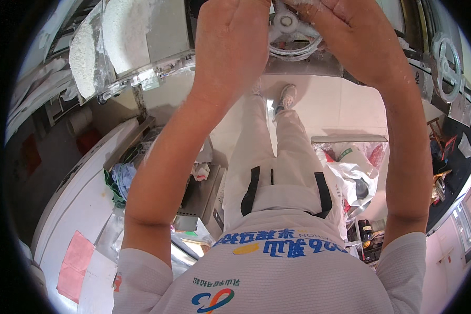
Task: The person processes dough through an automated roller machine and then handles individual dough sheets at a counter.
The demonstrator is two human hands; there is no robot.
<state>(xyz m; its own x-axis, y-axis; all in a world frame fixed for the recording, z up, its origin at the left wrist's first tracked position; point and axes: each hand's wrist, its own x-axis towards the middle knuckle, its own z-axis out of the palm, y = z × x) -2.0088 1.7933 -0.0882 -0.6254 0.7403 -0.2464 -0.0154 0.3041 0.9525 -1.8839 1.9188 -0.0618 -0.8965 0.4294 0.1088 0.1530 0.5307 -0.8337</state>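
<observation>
Both my arms reach forward to the upper edge of the head view. My left hand (234, 23) is cut off there, its fingers out of sight. My right hand (343, 23) is also cropped, with its fingers mostly hidden. Between the two wrists sits a pale metal handwheel (287, 22) on the front of a machine; I cannot make out whether either hand touches it. A white powdery sheet (128, 36) lies on the machine's left side, beyond my left forearm.
A second handwheel (447, 68) stands at the far right. A metal rail (157, 73) runs along the machine's front. Bags and a white container (353, 157) are by my right leg. At left is a white surface (83, 209) with a pink sheet (76, 266).
</observation>
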